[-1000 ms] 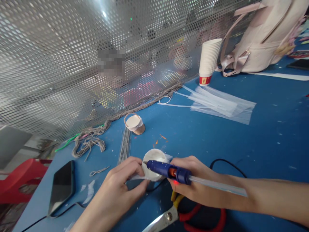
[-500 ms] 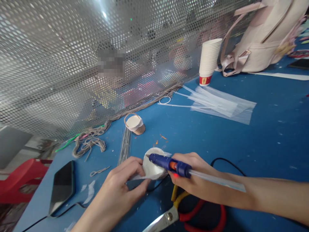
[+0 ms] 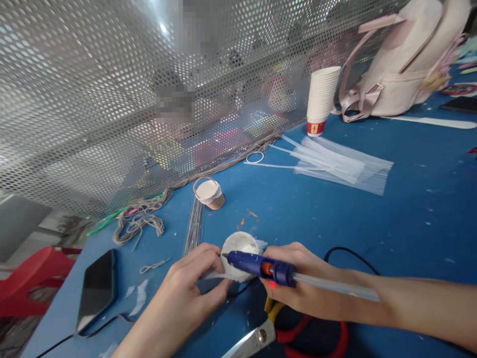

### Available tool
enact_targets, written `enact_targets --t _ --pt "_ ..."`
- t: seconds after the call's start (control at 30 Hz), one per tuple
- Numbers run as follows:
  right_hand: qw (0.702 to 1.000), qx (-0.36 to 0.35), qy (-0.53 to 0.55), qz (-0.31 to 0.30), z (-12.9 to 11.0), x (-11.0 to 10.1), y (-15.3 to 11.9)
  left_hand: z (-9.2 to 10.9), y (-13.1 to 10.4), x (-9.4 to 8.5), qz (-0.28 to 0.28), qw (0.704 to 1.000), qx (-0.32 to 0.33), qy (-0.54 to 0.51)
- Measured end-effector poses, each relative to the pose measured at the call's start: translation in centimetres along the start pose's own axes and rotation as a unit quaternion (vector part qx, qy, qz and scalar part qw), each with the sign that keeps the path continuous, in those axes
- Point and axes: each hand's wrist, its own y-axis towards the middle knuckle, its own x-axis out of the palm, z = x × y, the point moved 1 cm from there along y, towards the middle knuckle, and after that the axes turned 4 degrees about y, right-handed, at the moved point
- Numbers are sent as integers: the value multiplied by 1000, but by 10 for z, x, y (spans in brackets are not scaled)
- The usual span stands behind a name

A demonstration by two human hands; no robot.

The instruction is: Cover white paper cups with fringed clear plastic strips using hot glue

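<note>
My right hand is wrapped round a blue hot glue gun, a clear glue stick jutting from its back end. The nozzle points left, over the mouth of a small white paper cup. With fingers and thumb, my left hand grips the cup's left side; a translucent strip lies between them. Whether the nozzle touches the cup I cannot tell. Below my right hand lie scissors with red and yellow handles, partly hidden.
Behind the cup stands a small handled bucket beside thin wires. Further back are translucent strips, stacked paper cups and a pale pink backpack. A phone lies left; a perforated metal screen borders the table.
The cup's opening shows a little more, and the glue gun sits slightly lower in view. Both hands keep their holds; the whole view has shifted a little.
</note>
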Motion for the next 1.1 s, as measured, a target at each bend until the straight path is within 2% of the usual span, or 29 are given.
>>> enact_targets --t 0.13,0.37,0.5,0.63,0.7,0.77,0.83,0.9,0.97,1.1 --pt "1000 13 -17 5 0 -1 1 0 0 1 -2 1000 2 -11" --pt "994 91 13 66 -5 -3 3 2 0 1 0 1000 -7 -27" --pt "995 86 19 50 -9 -4 4 2 0 1 1 1000 1 -27" --pt "993 115 -7 40 -10 -5 3 0 1 1 -8 1000 -4 -23" --pt "994 87 -55 24 -7 -4 1 -1 1 2 -9 1000 -1 -25" --pt "994 19 -109 -2 -3 -1 -2 -1 1 2 -9 1000 0 -25" --pt "982 -67 -178 -22 2 1 -5 -1 1 1 -8 1000 1 -21" --pt "960 -124 -250 -18 5 3 -7 -1 0 1 -7 1000 1 -19" --pt "944 -141 -297 3 7 4 -8 -1 0 2 -6 1000 3 -21" --pt "934 -154 -321 42 6 3 -8 0 0 2 -10 1000 -8 -28"
